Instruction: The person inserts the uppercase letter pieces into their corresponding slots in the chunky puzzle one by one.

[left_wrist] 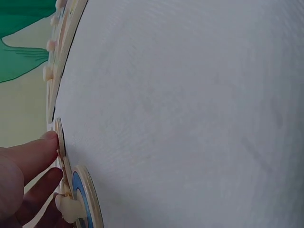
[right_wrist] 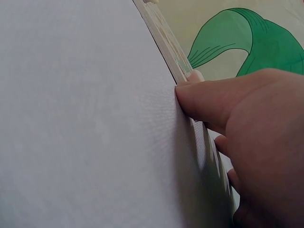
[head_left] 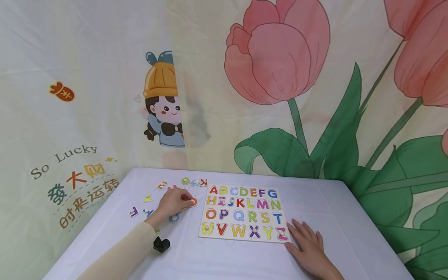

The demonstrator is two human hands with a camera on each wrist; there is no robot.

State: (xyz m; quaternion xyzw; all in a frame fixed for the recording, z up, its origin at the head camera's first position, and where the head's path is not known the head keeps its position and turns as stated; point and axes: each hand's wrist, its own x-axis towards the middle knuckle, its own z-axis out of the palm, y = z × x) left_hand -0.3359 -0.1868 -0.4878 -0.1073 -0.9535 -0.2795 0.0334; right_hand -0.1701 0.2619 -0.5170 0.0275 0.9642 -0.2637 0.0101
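A wooden alphabet puzzle board [head_left: 201, 227] with rows of coloured letters from A to Z lies on the white-covered table. To its left, my left hand [head_left: 174, 202] reaches over loose letter pieces, thumb and fingertips pinching at a round orange letter piece [head_left: 194, 202]. The left wrist view shows the fingertips at a thin piece's edge, close to a blue round letter piece [left_wrist: 81, 190] with a pale knob. My right hand [head_left: 308, 247] rests by the board's lower right corner, fingers extended, its thumb [right_wrist: 202, 97] against the board's edge.
Loose letters lie left of the board, among them a purple F [head_left: 134, 211], a yellow Y [head_left: 147, 198] and a red K [head_left: 203, 182]. A small black object [head_left: 161, 245] is beside the left forearm. A printed curtain [head_left: 210, 116] hangs behind the table.
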